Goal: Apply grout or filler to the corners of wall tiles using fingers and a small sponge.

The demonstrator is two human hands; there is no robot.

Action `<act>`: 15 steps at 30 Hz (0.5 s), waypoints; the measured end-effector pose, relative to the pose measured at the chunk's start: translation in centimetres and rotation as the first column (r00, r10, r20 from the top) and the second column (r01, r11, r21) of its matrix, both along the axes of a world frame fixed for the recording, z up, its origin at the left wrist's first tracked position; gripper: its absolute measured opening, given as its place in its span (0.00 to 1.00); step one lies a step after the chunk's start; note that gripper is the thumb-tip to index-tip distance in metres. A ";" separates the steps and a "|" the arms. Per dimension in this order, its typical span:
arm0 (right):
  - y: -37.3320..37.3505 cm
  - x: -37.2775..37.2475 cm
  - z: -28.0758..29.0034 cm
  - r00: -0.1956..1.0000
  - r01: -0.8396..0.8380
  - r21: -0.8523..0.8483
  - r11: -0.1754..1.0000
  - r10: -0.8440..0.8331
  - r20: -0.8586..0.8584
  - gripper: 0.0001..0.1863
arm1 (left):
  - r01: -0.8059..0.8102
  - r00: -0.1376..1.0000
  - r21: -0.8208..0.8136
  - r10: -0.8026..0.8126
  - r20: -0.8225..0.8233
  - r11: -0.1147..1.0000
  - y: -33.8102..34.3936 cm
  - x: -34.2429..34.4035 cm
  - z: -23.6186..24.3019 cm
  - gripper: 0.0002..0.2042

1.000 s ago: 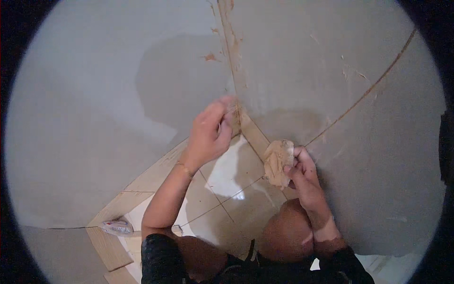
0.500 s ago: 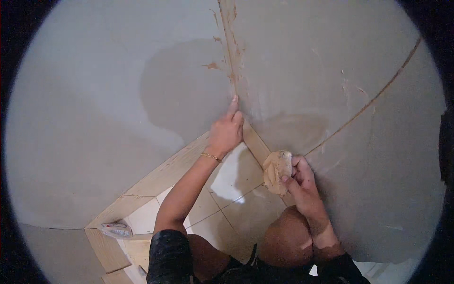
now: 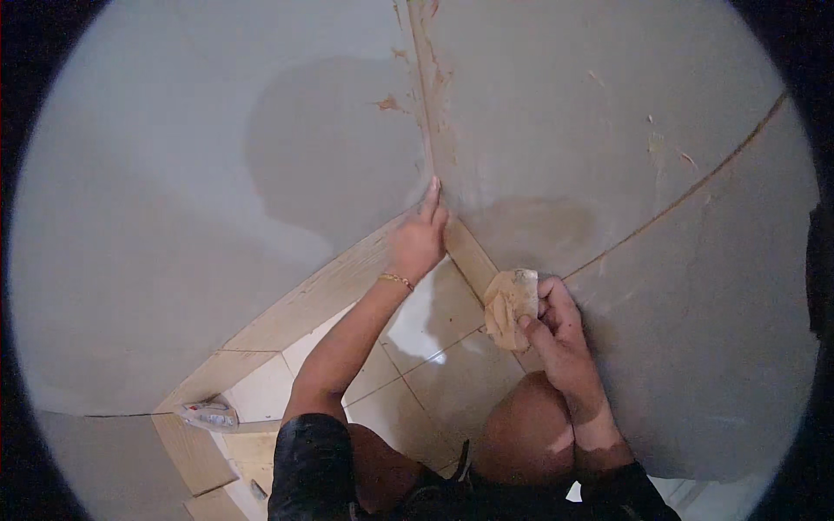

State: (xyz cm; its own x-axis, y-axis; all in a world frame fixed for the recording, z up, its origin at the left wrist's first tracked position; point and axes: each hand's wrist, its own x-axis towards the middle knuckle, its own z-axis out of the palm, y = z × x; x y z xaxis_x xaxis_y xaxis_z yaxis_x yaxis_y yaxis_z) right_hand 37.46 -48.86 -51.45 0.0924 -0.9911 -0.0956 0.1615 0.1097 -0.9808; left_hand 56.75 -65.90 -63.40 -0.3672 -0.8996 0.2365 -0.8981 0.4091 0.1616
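My left hand (image 3: 424, 230) touches the corner seam (image 3: 424, 95) between two grey walls, with its index finger stretched out and other fingers curled; I see nothing held in it. Beige smears mark the seam. My right hand (image 3: 560, 339) is closed on the edge of a small thin piece (image 3: 512, 308) coated with tan paste, held low beside the right wall.
Pale wood-look skirting (image 3: 304, 295) runs along the wall bottoms above tiled flooring (image 3: 434, 382). A plastic packet (image 3: 208, 415) lies at the lower left. My bent knees are below me. A long brown line (image 3: 660, 217) crosses the right wall.
My left hand has gone from a loose pinch to a pointing index finger in the corner, with the forearm shifted rightward. My right hand has barely moved.
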 end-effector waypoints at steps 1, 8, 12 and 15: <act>-0.1 0.1 -0.2 1.000 -0.006 0.000 1.000 0.006 0.001 0.09 | 0.004 1.000 0.071 -0.004 0.005 0.997 0.4 0.3 -1.7 0.11; 0.2 -0.2 1.4 1.000 0.005 0.004 1.000 -0.005 -0.020 0.09 | 0.110 0.969 -0.096 -0.128 -0.213 0.989 0.5 1.2 -1.6 0.11; 0.2 -0.1 1.4 1.000 -0.009 0.001 1.000 0.009 0.007 0.09 | 0.015 0.927 -0.123 -0.060 -0.369 0.992 1.0 3.7 1.5 0.15; 0.3 0.0 2.4 0.999 0.008 0.093 0.996 -0.004 -0.037 0.10 | -0.035 0.867 -0.153 -0.046 -0.497 0.988 1.8 4.4 2.4 0.09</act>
